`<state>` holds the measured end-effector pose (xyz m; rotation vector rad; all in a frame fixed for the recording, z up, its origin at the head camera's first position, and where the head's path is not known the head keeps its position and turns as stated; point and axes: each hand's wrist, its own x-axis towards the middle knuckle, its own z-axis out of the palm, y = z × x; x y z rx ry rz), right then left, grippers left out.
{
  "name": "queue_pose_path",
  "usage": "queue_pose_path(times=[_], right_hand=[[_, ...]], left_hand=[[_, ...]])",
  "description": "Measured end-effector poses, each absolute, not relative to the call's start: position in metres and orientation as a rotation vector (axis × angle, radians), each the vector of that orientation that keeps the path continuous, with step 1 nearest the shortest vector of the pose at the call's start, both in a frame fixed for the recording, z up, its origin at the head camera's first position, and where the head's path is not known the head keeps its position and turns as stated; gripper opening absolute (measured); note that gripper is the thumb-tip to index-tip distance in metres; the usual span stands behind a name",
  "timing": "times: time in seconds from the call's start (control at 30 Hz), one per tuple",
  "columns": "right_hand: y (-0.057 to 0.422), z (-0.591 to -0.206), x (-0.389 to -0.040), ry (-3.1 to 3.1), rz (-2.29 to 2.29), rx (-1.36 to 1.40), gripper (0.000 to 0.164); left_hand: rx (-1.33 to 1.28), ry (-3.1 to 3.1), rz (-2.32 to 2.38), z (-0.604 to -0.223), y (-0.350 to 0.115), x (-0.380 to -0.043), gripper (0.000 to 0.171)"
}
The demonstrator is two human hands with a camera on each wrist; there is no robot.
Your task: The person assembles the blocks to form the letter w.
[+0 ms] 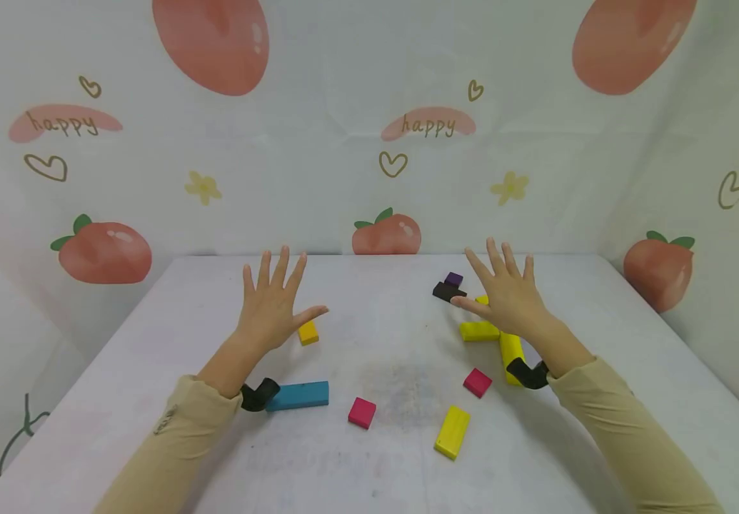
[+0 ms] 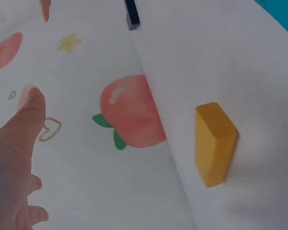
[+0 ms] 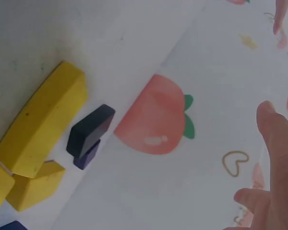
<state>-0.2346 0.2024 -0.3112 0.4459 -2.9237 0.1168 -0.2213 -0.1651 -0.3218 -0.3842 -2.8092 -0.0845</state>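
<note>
My left hand (image 1: 268, 308) is held up above the table with its fingers spread and nothing in it. Partly behind its thumb lies an orange-yellow block (image 1: 308, 333), seen whole in the left wrist view (image 2: 213, 143). A long blue block (image 1: 301, 395) lies below the left wrist. My right hand (image 1: 512, 300), fingers also spread and holding nothing, overlaps a group of yellow blocks (image 1: 478, 331) in the head view. Just left of its thumb are a black block (image 1: 448, 291) and a small purple block (image 1: 453, 279), close together.
Two red blocks (image 1: 362, 413) and a single yellow block (image 1: 452, 432) lie on the near part of the white table (image 1: 318, 464). A printed cloth (image 1: 318, 157) hangs behind the table's far edge. Dark straps with cameras (image 1: 527, 373) sit at the wrists.
</note>
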Motion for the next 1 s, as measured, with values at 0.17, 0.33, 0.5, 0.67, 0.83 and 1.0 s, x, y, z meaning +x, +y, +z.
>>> queue_pose_path(times=[0.17,0.33,0.5,0.67,0.83,1.0], right_hand=[[0.194,-0.303,-0.232,-2.884,0.219,0.544,0.083],[0.176,-0.299,-0.235,-2.866,0.424,0.708,0.075],[0.152,-0.301,-0.242,-2.845,0.561,0.855,0.066],[0.129,-0.307,-0.249,-2.842,0.600,0.994,0.054],[0.107,-0.316,-0.256,-2.901,0.609,1.071,0.050],[0.087,-0.325,-0.261,-2.908,0.655,1.157,0.048]], left_hand=[[-0.421,-2.830,-0.070,-0.310,-0.163,-0.211,0.088],[-0.497,-2.853,-0.082,-0.302,-0.163,-0.198,0.083],[-0.534,-2.926,-0.241,-0.304,-0.168,-0.184,0.077],[-0.542,-3.078,-0.397,-0.310,-0.177,-0.170,0.068],[-0.572,-3.181,-0.546,-0.318,-0.192,-0.163,0.063],[-0.619,-3.220,-0.732,-0.330,-0.208,-0.163,0.064]])
